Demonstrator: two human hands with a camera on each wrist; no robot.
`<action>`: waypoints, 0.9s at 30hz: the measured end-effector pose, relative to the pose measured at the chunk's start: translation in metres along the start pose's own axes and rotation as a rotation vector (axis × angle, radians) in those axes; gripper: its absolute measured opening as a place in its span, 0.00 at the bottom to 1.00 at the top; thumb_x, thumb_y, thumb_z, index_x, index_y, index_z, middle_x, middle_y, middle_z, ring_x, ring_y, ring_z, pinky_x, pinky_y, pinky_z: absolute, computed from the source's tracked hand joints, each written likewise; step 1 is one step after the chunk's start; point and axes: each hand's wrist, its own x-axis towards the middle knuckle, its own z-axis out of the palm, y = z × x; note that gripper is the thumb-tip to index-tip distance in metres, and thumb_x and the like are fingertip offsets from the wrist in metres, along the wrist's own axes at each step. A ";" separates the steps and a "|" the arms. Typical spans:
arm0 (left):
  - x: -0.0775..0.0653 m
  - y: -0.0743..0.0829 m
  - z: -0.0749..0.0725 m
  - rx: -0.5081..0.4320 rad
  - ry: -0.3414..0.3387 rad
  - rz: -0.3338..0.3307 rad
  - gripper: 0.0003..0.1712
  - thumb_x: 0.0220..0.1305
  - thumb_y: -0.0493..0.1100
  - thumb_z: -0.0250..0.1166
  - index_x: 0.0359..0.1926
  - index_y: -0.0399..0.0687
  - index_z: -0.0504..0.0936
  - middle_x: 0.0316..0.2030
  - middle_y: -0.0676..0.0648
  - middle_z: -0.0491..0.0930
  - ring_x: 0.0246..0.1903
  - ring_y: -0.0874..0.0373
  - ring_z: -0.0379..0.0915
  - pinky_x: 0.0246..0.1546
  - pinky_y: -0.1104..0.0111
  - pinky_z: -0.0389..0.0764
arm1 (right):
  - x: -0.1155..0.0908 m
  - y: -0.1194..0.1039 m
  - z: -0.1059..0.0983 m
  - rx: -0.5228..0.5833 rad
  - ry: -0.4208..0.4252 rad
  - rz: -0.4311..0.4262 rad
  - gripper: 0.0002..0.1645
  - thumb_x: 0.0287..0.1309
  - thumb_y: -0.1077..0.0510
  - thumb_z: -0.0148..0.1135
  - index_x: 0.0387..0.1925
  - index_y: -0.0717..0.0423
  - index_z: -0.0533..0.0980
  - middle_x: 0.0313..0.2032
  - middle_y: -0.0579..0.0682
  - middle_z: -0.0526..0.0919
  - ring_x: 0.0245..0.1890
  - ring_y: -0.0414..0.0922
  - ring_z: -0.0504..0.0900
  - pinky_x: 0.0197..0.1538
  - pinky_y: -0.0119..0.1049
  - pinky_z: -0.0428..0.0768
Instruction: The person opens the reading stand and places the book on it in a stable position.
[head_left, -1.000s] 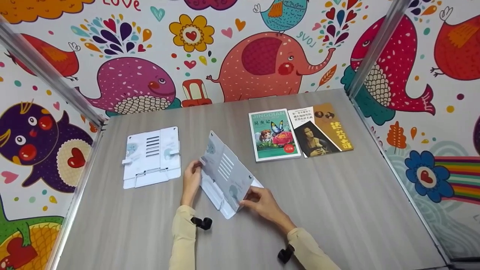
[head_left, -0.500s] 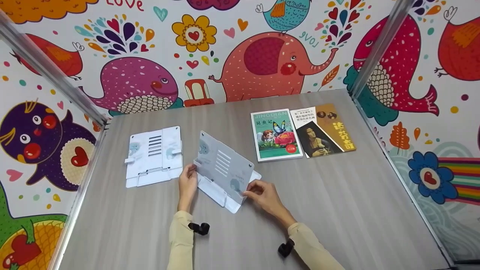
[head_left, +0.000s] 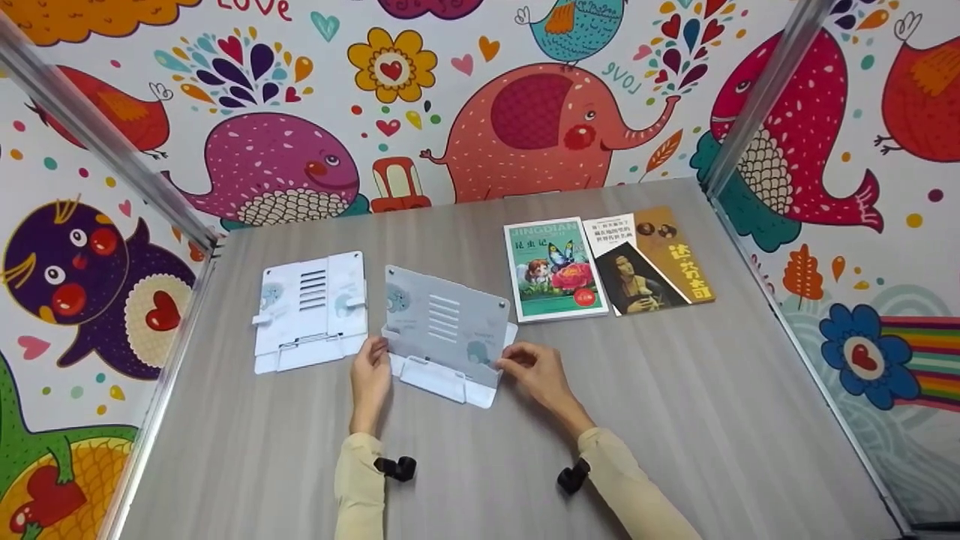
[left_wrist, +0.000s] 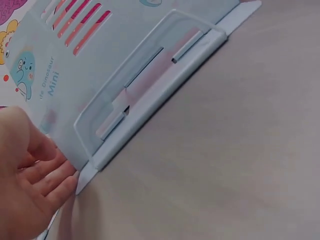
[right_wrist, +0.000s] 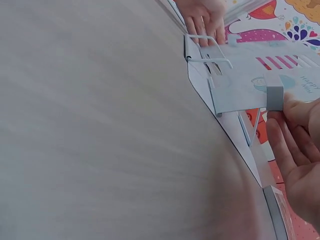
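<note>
A pale blue-white book stand [head_left: 476, 319] is propped up at the middle of the table, its slotted, cartoon-printed panel leaning back over a flat base. Along the front of that base runs a wire page holder [left_wrist: 145, 67]. My left hand [head_left: 370, 382] holds the stand's lower left edge, fingertips at the base corner in the left wrist view. On the other side, my right hand [head_left: 541, 375] pinches the panel's right edge. The right wrist view shows its thumb and fingers at a small grey side clip [right_wrist: 274, 97] there.
Left of the hands, a second matching book stand [head_left: 289, 319] lies folded flat. A green-covered book [head_left: 556, 274] and a brown-and-white book [head_left: 675, 262] lie side by side at the back right. Cartoon-printed walls [head_left: 480, 45] enclose the table [head_left: 675, 405].
Both hands have turned the book stand so that its front now faces more toward me. It has shifted slightly left. The folded stand and the books stay put.
</note>
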 end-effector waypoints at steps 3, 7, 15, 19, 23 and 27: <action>-0.004 -0.001 -0.005 0.015 0.009 0.007 0.17 0.70 0.26 0.50 0.56 0.27 0.76 0.54 0.29 0.80 0.58 0.37 0.76 0.64 0.49 0.75 | 0.005 -0.001 -0.004 0.008 0.008 0.020 0.08 0.55 0.59 0.76 0.36 0.58 0.86 0.34 0.53 0.88 0.32 0.41 0.81 0.38 0.24 0.80; -0.011 -0.003 -0.010 0.037 0.021 0.003 0.15 0.69 0.26 0.52 0.54 0.27 0.79 0.51 0.30 0.82 0.55 0.38 0.79 0.61 0.51 0.78 | 0.013 -0.001 -0.010 0.001 0.021 0.019 0.08 0.56 0.58 0.75 0.37 0.57 0.87 0.34 0.53 0.89 0.32 0.41 0.81 0.37 0.25 0.80; -0.022 -0.004 -0.015 0.060 0.018 -0.034 0.13 0.68 0.28 0.55 0.49 0.29 0.82 0.47 0.33 0.85 0.50 0.41 0.83 0.57 0.55 0.82 | 0.026 -0.001 -0.020 -0.002 0.036 0.019 0.06 0.56 0.61 0.74 0.37 0.58 0.88 0.34 0.53 0.90 0.31 0.40 0.81 0.36 0.25 0.81; -0.026 -0.006 -0.015 0.051 0.021 -0.043 0.12 0.67 0.27 0.57 0.47 0.29 0.83 0.45 0.33 0.86 0.48 0.42 0.84 0.53 0.60 0.84 | 0.031 0.000 -0.023 -0.008 0.033 0.029 0.06 0.56 0.62 0.74 0.36 0.58 0.88 0.34 0.53 0.90 0.30 0.39 0.81 0.35 0.25 0.81; -0.031 -0.007 -0.015 0.039 0.013 -0.040 0.10 0.65 0.26 0.59 0.45 0.28 0.84 0.43 0.32 0.86 0.46 0.43 0.84 0.50 0.64 0.85 | 0.036 0.002 -0.026 -0.012 0.038 0.026 0.06 0.55 0.62 0.75 0.35 0.59 0.89 0.33 0.55 0.90 0.29 0.38 0.81 0.35 0.25 0.80; -0.033 -0.008 -0.016 0.015 0.002 -0.029 0.09 0.62 0.26 0.62 0.43 0.27 0.84 0.41 0.32 0.86 0.42 0.47 0.85 0.45 0.71 0.85 | 0.039 0.003 -0.029 -0.010 0.039 0.024 0.05 0.55 0.63 0.75 0.35 0.60 0.88 0.33 0.57 0.90 0.29 0.38 0.82 0.36 0.24 0.80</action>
